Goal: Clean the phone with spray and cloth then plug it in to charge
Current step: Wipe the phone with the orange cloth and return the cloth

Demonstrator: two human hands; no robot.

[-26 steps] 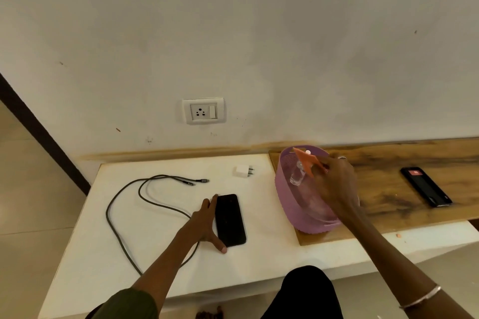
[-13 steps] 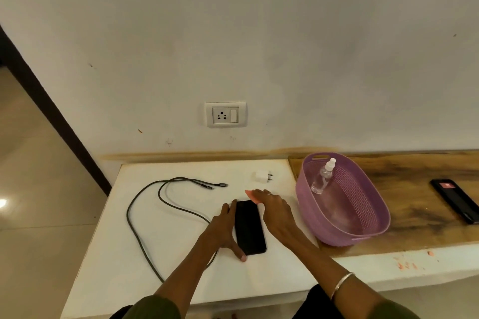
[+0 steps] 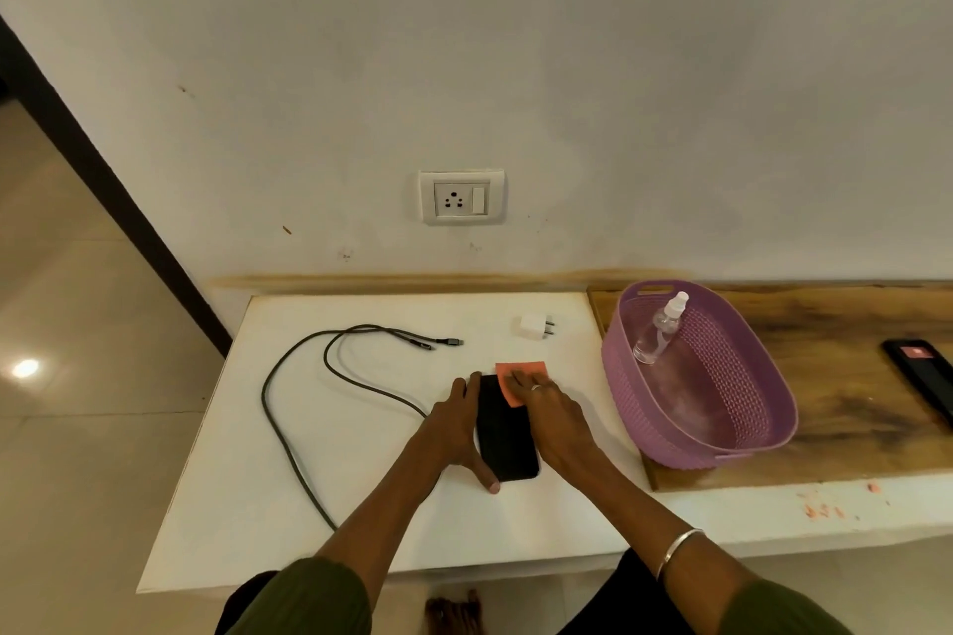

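cable (image 3: 330, 376) left of phone (image 3: 508, 433) | bottle (image 3: 657, 330) in basket (image 3: 748, 407), right

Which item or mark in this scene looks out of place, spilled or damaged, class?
Orange-red smears stain the white counter's front edge below the purple plastic basket, like a spill or crumbs. A brownish stain band runs along the wall's base. Otherwise nothing is askew: the clear spray bottle merely leans inside the basket.
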